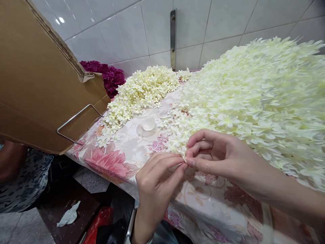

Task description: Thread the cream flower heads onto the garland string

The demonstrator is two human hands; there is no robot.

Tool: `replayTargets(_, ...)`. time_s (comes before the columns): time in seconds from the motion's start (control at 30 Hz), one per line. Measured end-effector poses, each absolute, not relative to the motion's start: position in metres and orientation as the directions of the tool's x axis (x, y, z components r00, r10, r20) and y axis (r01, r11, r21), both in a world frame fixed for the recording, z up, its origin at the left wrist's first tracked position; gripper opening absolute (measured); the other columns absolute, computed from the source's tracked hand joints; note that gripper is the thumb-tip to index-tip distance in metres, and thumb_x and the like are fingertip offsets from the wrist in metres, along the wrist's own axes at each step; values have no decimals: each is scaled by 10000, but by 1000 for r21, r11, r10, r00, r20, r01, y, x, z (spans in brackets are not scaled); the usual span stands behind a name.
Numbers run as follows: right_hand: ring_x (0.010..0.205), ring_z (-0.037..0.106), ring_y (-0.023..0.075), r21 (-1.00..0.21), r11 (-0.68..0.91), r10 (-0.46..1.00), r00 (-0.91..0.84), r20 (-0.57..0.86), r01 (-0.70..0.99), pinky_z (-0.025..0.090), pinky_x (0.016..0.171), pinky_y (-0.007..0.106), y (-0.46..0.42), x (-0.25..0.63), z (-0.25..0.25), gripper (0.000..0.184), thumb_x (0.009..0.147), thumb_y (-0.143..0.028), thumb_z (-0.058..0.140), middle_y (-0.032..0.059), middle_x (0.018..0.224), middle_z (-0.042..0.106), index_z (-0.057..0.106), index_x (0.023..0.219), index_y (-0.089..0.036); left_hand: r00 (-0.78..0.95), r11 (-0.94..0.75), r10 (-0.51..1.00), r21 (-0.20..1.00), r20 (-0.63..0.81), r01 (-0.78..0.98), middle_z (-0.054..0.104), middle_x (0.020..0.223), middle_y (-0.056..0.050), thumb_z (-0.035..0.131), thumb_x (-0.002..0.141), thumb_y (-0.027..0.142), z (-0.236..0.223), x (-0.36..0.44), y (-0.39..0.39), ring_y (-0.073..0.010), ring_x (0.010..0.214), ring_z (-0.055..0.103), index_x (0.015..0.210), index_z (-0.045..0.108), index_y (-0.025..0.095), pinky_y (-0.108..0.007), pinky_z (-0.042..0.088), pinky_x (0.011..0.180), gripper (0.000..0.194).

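My left hand (158, 181) and my right hand (220, 152) meet fingertip to fingertip over the near side of the table. Both are closed in a pinch on a small white flower (184, 156), which is mostly covered by the fingers. Just behind my right hand spreads a large heap of white flowers (248, 98) with pale yellow centres. A smaller heap of the same white flowers (149, 83) lies farther back to the left. Between the heaps, a small clear round object (148, 124) rests on the floral tablecloth (134, 149).
A big cardboard sheet or box (48, 91) stands at the left, with a bent metal wire loop (76, 118) against it. Purple flowers (109, 76) lie behind it. Another person's arm (11, 161) shows at lower left. A tiled wall (152, 30) closes off the back.
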State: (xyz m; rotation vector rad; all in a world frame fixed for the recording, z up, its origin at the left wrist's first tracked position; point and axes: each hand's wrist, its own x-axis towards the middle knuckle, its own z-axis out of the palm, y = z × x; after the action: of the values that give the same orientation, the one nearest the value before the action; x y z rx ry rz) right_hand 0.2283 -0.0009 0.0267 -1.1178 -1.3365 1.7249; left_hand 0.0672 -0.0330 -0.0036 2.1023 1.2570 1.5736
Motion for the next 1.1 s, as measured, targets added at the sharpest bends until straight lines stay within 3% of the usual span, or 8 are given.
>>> replayTargets(0.4, 506, 498, 86, -975, -219, 901, -390, -191, -28, 394, 381, 173, 2, 228, 26, 235, 650, -162, 678, -30, 683, 592, 494, 783, -224, 128, -651, 667, 489, 734, 581, 699, 863, -47, 639, 782, 40, -10, 71, -32, -147, 822, 640, 903, 656, 155, -259, 526, 758, 168)
replayTargets(0.77, 495, 480, 83, -980, -198, 903, -396, -168, -36, 382, 381, 174, 1, 230, 26, 210, 669, -139, 642, -40, 653, 576, 489, 782, -230, 120, -657, 646, 469, 754, 590, 709, 835, -61, 649, 777, 61, -8, 76, -33, -158, 791, 649, 879, 662, 155, -285, 549, 727, 139)
replayTargets(1.1, 618, 570, 111, -998, 1, 918, -395, -21, 57, 430, 479, 203, 0, 227, 25, 169, 712, -164, 649, -19, 682, 607, 516, 804, -212, 69, -632, 668, 517, 741, 577, 712, 765, -38, 634, 750, 38, -5, 77, -33, -148, 716, 655, 777, 679, 169, -270, 551, 666, 141)
